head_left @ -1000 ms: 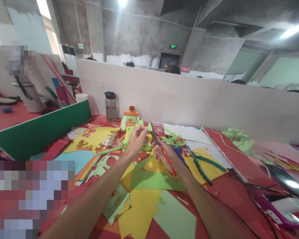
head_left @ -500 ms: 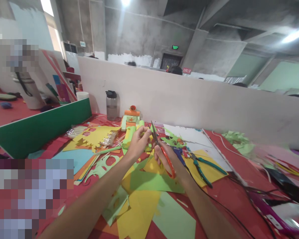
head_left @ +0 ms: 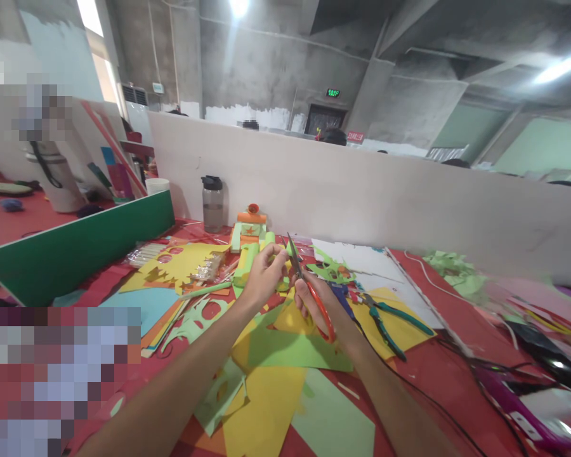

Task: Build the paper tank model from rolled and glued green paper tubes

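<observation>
My right hand [head_left: 311, 298] grips a pair of scissors [head_left: 309, 289] by the orange-red handles. Their dark blades point up and away, slightly apart, close to my left fingertips. My left hand [head_left: 266, 273] is closed in a pinch, with a small piece of green paper [head_left: 290, 250] showing at the fingertips beside the blades; its shape is too small to make out. Beyond my hands stands a green and orange paper model [head_left: 250, 230] with a star on it. Rolled light-green paper [head_left: 245, 265] lies just behind my left hand. Beneath both hands are green sheets [head_left: 299, 349] and yellow sheets [head_left: 266, 400].
Teal-handled pliers [head_left: 385, 324] lie to the right on yellow paper. A water bottle [head_left: 212, 204] stands against the white partition [head_left: 361, 190]. A green board [head_left: 85, 244] borders the left side. Cut paper scraps [head_left: 195, 317] and a black cable [head_left: 409, 384] lie on the red tabletop.
My hands and the scissors keep almost the same pose. The view has shifted very slightly. At the far right edge, a blurred skin-toned shape has appeared by the black object.
</observation>
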`<state>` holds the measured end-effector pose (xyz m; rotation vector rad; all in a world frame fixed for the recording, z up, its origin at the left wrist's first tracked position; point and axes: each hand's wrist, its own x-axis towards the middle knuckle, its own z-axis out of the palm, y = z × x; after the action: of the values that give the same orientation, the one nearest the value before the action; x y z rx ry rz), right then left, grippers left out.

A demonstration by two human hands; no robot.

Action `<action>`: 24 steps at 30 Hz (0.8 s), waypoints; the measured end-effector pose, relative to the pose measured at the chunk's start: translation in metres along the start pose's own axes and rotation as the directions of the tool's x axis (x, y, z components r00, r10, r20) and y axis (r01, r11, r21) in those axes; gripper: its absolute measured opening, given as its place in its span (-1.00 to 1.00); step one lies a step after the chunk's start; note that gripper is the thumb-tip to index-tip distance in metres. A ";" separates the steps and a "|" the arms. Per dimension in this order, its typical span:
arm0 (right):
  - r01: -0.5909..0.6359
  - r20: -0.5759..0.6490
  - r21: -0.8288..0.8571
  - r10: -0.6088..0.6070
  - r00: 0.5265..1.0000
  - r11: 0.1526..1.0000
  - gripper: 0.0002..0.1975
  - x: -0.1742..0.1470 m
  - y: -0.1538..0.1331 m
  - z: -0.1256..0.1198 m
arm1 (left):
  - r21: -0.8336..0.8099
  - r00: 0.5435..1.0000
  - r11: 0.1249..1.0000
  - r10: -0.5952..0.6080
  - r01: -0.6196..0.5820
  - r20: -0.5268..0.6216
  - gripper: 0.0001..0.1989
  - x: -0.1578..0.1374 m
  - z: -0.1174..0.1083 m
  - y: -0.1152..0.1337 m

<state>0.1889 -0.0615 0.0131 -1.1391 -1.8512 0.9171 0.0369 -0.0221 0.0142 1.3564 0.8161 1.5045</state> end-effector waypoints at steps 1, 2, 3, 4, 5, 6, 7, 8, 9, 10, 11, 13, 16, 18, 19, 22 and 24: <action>-0.002 -0.002 -0.002 0.002 1.000 1.000 -0.53 0.000 0.000 0.000 | 0.002 1.000 1.000 -0.001 0.001 -0.001 -0.76 0.000 0.000 0.000; -0.003 -0.003 -0.005 0.003 1.000 1.000 -0.53 -0.001 -0.001 0.000 | 0.004 1.000 1.000 -0.003 0.003 -0.003 -0.76 0.000 0.000 0.001; -0.004 -0.005 -0.009 0.004 1.000 1.000 -0.54 -0.001 -0.001 0.000 | 0.006 1.000 1.000 -0.005 0.005 -0.004 -0.76 0.000 0.000 0.001; -0.005 -0.007 -0.012 0.005 1.000 1.000 -0.54 -0.001 -0.001 0.000 | 0.007 1.000 1.000 -0.006 0.006 -0.003 -0.76 0.000 0.000 0.001; -0.005 -0.008 -0.014 0.005 1.000 1.000 -0.54 -0.001 -0.001 0.000 | 0.007 1.000 1.000 -0.007 0.007 -0.003 -0.76 0.000 0.000 0.002; -0.005 -0.007 -0.015 0.005 1.000 1.000 -0.54 -0.001 -0.001 0.000 | 0.006 1.000 1.000 -0.009 0.009 -0.004 -0.76 0.000 0.000 0.002; -0.005 -0.005 -0.018 0.005 1.000 1.000 -0.55 0.000 -0.001 -0.001 | 0.003 1.000 1.000 -0.010 0.010 -0.003 -0.76 0.000 0.000 0.001; -0.004 -0.004 -0.020 0.004 1.000 1.000 -0.55 0.000 0.000 -0.001 | 0.001 1.000 1.000 -0.011 0.011 -0.004 -0.76 0.000 0.000 0.001; -0.003 -0.002 -0.022 0.003 1.000 1.000 -0.55 0.001 0.000 -0.001 | -0.001 1.000 1.000 -0.011 0.011 -0.005 -0.76 0.000 0.001 0.001; -0.003 -0.001 -0.024 0.003 1.000 1.000 -0.55 0.001 0.000 -0.001 | 0.000 1.000 1.000 -0.011 0.011 -0.006 -0.76 0.000 0.001 0.001; -0.002 -0.003 -0.026 0.002 1.000 1.000 -0.55 0.001 0.000 -0.001 | 0.002 1.000 1.000 -0.011 0.011 -0.006 -0.76 0.000 0.001 0.001; -0.002 0.000 -0.029 0.002 1.000 1.000 -0.55 0.001 0.000 -0.001 | 0.005 1.000 1.000 -0.012 0.012 -0.004 -0.76 0.000 0.001 0.001; -0.007 -0.002 -0.023 0.007 1.000 1.000 -0.54 0.001 -0.001 -0.002 | 0.001 1.000 1.000 -0.010 0.010 -0.008 -0.76 0.000 0.001 0.001; -0.008 -0.007 -0.022 0.008 1.000 1.000 -0.54 0.001 0.000 -0.002 | 0.001 1.000 1.000 -0.010 0.010 -0.008 -0.76 0.000 0.001 0.002; -0.006 -0.009 -0.023 0.005 1.000 1.000 -0.53 0.001 0.000 -0.002 | 0.003 1.000 1.000 -0.011 0.011 -0.008 -0.76 0.000 0.001 0.002; 0.004 -0.001 -0.028 -0.004 1.000 1.000 -0.53 0.002 0.002 -0.002 | 0.005 1.000 1.000 -0.013 0.013 -0.005 -0.75 0.000 0.001 0.003; 0.006 0.000 -0.025 -0.006 1.000 1.000 -0.53 0.003 0.002 -0.003 | 0.007 1.000 1.000 -0.011 0.011 -0.008 -0.76 0.001 0.001 0.004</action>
<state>0.1912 -0.0572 0.0129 -1.1488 -1.8700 0.8929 0.0372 -0.0229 0.0179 1.3498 0.8334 1.5010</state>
